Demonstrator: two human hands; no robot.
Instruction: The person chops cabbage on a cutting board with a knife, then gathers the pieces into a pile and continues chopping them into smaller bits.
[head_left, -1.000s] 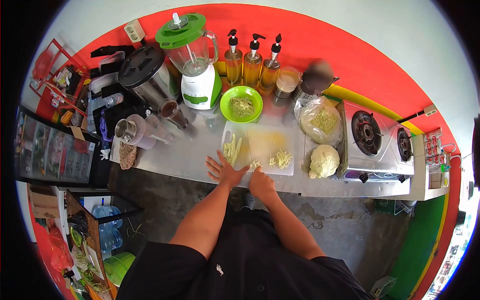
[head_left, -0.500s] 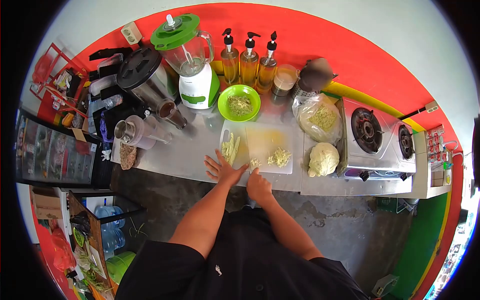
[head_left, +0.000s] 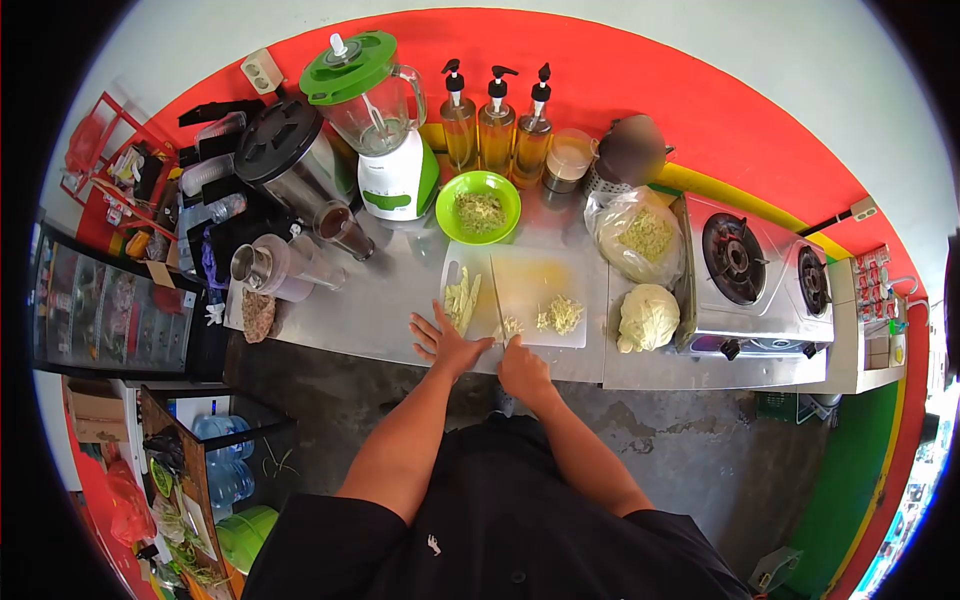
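A white cutting board (head_left: 540, 285) lies on the steel counter. My right hand (head_left: 522, 368) is closed around the handle of a knife (head_left: 499, 300), whose thin blade points away from me across the board. Beside the blade is a small heap of shredded cabbage (head_left: 511, 327), and a larger pile of shreds (head_left: 560, 315) sits to its right. My left hand (head_left: 452, 345) is spread open at the board's near left edge, its thumb pointing towards the knife. Just beyond its fingers lie pale cabbage pieces (head_left: 461, 298).
Behind the board stands a green bowl (head_left: 447, 225) with chopped greens. A cabbage (head_left: 647, 318) and a plastic bag of shreds (head_left: 645, 240) are to the right, before the gas stove (head_left: 765, 320). A blender (head_left: 395, 185) and pump bottles (head_left: 495, 135) line the back.
My right hand and the knife have shifted slightly to the right. My left hand stays spread in nearly the same place.
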